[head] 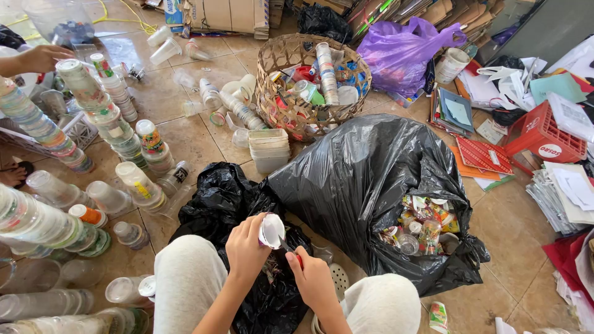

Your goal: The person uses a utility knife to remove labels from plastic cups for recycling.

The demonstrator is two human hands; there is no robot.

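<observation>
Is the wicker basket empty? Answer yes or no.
No, the wicker basket holds stacked cups and other plastic containers.

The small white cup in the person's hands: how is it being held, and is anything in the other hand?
The left hand grips the white cup around its body. The right hand holds a small red-handled blade by its handle, tip at the cup.

The person wears light grey trousers point(185, 278), soft and slightly creased, covering both knees. Both forearms are bare, with no sleeves showing. The left hand point(246, 247) and right hand point(314, 278) wear no gloves or rings.
</observation>
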